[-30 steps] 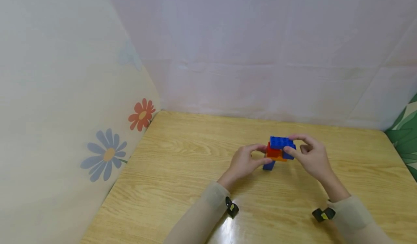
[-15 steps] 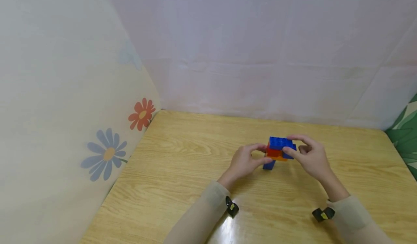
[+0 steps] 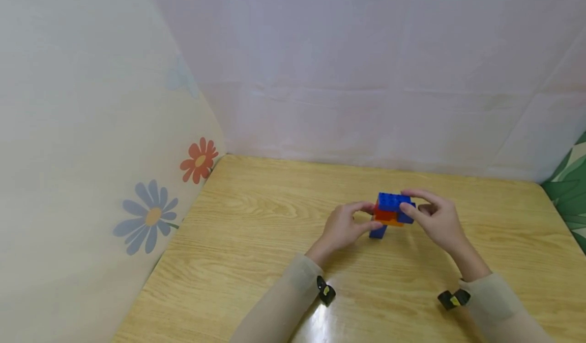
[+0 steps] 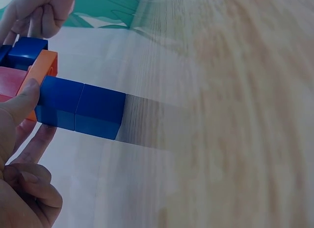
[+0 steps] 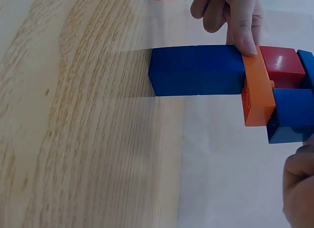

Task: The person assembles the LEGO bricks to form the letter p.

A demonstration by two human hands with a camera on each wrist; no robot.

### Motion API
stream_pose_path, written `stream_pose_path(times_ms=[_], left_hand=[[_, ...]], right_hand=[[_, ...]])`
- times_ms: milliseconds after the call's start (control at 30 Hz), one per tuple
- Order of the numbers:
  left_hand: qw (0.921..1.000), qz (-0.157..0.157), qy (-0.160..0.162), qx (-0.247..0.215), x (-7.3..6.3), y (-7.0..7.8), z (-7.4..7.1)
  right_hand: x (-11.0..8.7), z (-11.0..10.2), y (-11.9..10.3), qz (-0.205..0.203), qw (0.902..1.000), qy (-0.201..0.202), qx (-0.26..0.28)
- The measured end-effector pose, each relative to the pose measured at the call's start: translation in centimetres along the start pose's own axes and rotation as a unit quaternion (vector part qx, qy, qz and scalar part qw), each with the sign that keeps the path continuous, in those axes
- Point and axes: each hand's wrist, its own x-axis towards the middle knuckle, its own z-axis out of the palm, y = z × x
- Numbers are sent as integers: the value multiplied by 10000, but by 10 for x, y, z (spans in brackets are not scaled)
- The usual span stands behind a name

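Observation:
A small toy-brick structure stands on the table. Its base is two stacked blue bricks, with an orange brick lying across them. Above the orange one sit a red brick and, beside it, a blue brick. A studded blue brick lies on top, over the red one. My left hand pinches the structure from the left, its thumb on the orange brick. From the right, my right hand holds the top blue brick between thumb and fingers; its exact contact is partly hidden.
The wood-grain table stretches around the structure on every side. A pale cloth backdrop rises behind its far edge. At the left stands a light panel with printed flowers, and green leaf print shows at the right.
The top blue brick has shifted slightly left and sits flatter over the red brick. My right thumb has moved a little; the left hand stays in place.

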Motion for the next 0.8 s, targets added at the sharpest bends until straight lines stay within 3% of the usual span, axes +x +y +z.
stream_pose_path(times_ms=[800], left_hand=[[9994,-27,-60,338,0,1,0]], right_hand=[[0,2,3,-693,9965,106,-455]])
